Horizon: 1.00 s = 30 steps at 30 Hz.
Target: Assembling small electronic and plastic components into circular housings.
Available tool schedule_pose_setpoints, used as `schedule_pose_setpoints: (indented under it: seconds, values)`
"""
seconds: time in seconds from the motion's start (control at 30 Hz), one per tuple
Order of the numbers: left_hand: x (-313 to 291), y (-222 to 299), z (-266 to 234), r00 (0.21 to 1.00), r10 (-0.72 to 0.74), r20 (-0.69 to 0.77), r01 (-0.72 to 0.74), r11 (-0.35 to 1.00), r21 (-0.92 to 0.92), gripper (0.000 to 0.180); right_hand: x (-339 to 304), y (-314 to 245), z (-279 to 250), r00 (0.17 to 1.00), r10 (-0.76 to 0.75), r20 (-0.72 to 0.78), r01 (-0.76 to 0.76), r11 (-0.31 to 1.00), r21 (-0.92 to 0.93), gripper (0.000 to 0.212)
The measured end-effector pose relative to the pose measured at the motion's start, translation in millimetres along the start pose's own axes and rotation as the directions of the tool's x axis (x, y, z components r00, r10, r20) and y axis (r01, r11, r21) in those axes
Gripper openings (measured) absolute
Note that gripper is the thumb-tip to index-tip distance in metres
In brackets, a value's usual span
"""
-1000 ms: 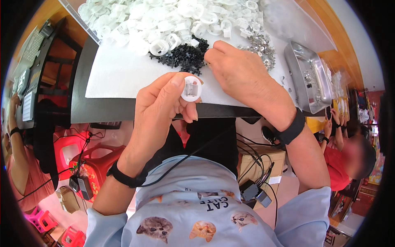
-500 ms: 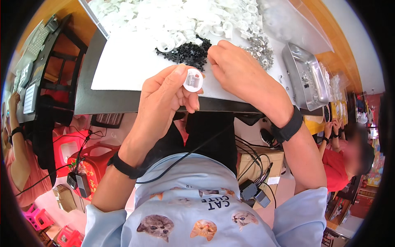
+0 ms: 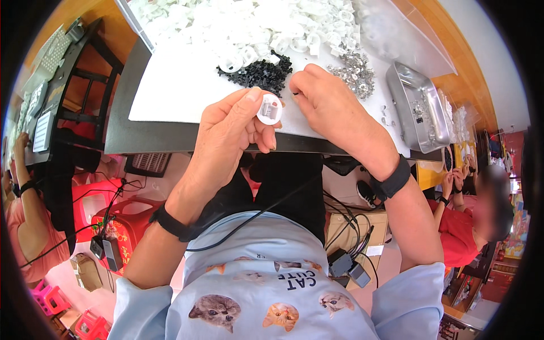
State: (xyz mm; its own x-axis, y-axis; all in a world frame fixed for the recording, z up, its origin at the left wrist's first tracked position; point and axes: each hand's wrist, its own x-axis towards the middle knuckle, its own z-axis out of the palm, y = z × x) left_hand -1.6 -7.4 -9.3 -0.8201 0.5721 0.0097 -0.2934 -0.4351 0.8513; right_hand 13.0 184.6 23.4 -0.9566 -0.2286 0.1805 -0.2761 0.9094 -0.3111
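My left hand (image 3: 232,122) is closed on a round white plastic housing (image 3: 270,109), its hollow side facing up. Inside the housing a greyish insert and a small reddish spot show. Just right of it my right hand (image 3: 326,99) pinches a small black piece (image 3: 296,93), of which only a bit peeks out at the fingertips. Beyond the hands lies a pile of small black plastic pieces (image 3: 255,76). Small metal parts (image 3: 356,76) are heaped to its right.
A big heap of white plastic parts (image 3: 243,25) covers the far side of the white-topped table (image 3: 164,96). A metal tray (image 3: 416,107) with a few small parts stands at the right. Cables (image 3: 348,226) hang below the table. Co-workers sit at left and right.
My right hand has pulled back from the black pile toward me, a black piece now showing at its fingertips. My left hand still holds the housing, shifted slightly right.
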Motion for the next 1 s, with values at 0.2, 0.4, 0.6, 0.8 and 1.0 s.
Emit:
schedule_pose_setpoints:
  seconds: [0.2,0.4,0.6,0.8,1.0]
  values:
    - [1,-1,-2,1.0,-0.005,0.002,0.005,1.0,-0.001,0.036,1,5,-1,1.0,0.016,0.001,-0.016,0.999,0.05,0.005]
    - [1,0,-1,1.0,-0.004,-0.013,0.004,0.999,0.043,0.036,0,3,-1,1.0,0.019,-0.004,-0.019,0.998,0.06,0.004]
    - [2,-1,-1,1.0,0.008,-0.004,-0.008,1.0,0.018,0.036,-2,2,1,0.999,0.046,-0.021,-0.045,0.997,0.067,0.009]
    - [0,-2,0,1.0,0.013,-0.007,-0.013,1.0,0.009,0.036,-4,4,-6,0.996,0.087,0.004,-0.086,0.986,0.143,0.017]
    - [0,-1,-1,1.0,-0.002,-0.009,0.002,1.0,-0.004,0.036,-10,10,-12,0.996,0.088,0.007,-0.088,0.969,0.233,0.019]
